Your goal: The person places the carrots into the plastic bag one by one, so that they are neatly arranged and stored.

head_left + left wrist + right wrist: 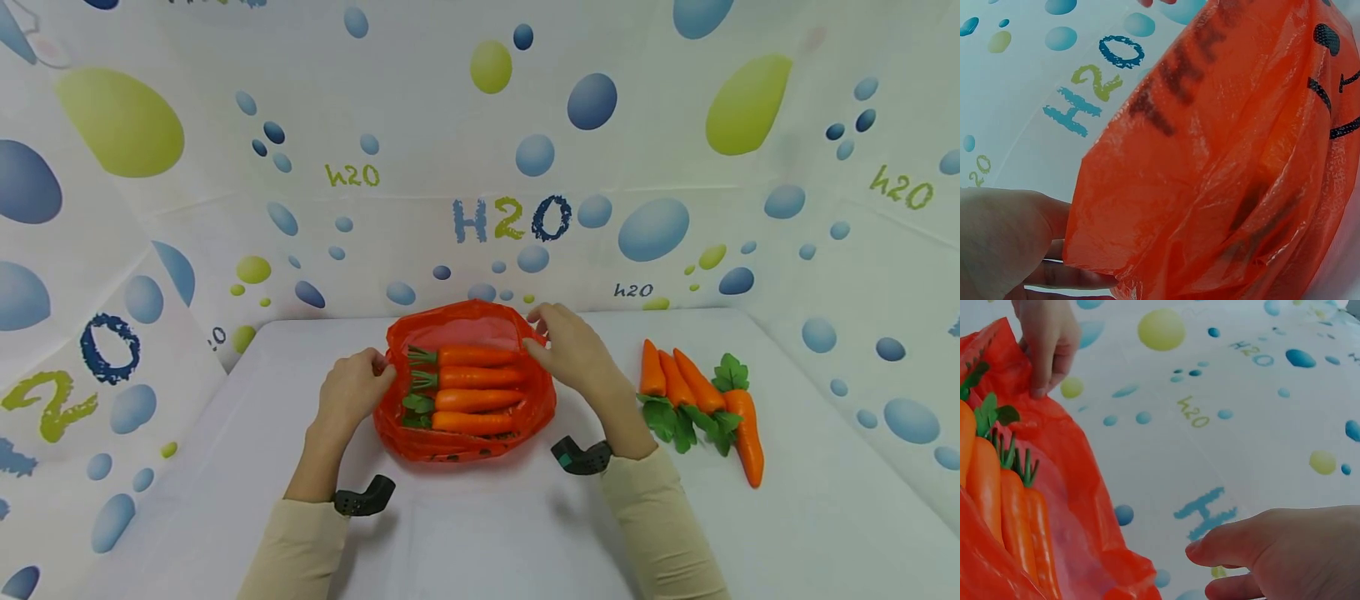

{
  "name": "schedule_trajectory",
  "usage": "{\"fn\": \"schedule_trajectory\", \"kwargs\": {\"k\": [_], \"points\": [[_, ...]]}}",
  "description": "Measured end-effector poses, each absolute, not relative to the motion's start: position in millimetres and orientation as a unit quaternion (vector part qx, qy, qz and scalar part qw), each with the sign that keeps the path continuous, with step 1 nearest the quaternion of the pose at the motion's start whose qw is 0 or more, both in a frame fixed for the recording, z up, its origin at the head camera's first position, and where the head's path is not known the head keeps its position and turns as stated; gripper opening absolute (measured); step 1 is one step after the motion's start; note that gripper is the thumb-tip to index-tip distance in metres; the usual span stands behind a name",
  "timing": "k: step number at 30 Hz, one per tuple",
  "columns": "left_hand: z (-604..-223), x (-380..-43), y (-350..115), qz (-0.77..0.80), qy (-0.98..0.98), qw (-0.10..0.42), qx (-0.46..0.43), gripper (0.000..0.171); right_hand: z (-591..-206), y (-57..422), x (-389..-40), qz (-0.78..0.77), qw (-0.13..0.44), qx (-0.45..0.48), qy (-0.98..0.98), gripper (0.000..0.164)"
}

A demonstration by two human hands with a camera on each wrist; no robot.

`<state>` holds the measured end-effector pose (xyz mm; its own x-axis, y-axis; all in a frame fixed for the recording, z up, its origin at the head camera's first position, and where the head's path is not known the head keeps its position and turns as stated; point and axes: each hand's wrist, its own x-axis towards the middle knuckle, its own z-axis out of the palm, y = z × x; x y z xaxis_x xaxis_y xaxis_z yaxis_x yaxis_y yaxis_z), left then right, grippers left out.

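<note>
In the head view a red plastic bag [480,315] lies with its mouth spread wide at the middle of the table. Several orange carrots [480,378] with green tops lie side by side inside it. My left hand [351,390] pinches the bag's left edge between thumb and fingers; the left wrist view shows the bag [1147,187] hanging from that hand [1007,240]. At the upper right rim is my right hand [573,354]. In the right wrist view, this hand [1297,553] has thumb and fingers apart, with a gap between it and the bag [1079,469].
On the table's right side lie several more carrots [678,379] with leafy tops, one [746,433] pointing toward the front. A white backdrop [420,100] with blue and green spots rises behind the table [480,533].
</note>
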<state>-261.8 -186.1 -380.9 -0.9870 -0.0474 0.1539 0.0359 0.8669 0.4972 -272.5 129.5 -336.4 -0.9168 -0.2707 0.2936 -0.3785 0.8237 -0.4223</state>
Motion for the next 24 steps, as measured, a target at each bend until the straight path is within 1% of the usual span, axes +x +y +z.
{"fn": "schedule_trajectory", "kwargs": {"k": [3,9,14,18,24], "points": [[-380.7,-262.1,-186.1,-0.257,-0.963,0.081,0.004,0.028,-336.8,138.3,-275.6,0.249,0.131,0.146,-0.948,0.038],[-380.7,-262.7,-186.6,-0.257,-0.963,0.081,0.003,0.029,-339.7,155.4,-281.8,0.247,0.151,0.081,-0.954,0.043],[-380.8,-262.2,-186.8,-0.261,-0.962,0.077,0.005,0.029,-343.3,167.8,-288.3,0.247,0.143,0.042,-0.957,0.048],[-380.9,-261.6,-186.9,-0.261,-0.963,0.074,0.008,0.029,-346.7,175.9,-293.0,0.253,0.135,0.026,-0.957,0.050],[-380.7,-262.0,-187.2,-0.263,-0.962,0.071,0.011,0.029,-353.1,184.0,-297.7,0.240,0.139,-0.008,-0.961,0.051]]}}
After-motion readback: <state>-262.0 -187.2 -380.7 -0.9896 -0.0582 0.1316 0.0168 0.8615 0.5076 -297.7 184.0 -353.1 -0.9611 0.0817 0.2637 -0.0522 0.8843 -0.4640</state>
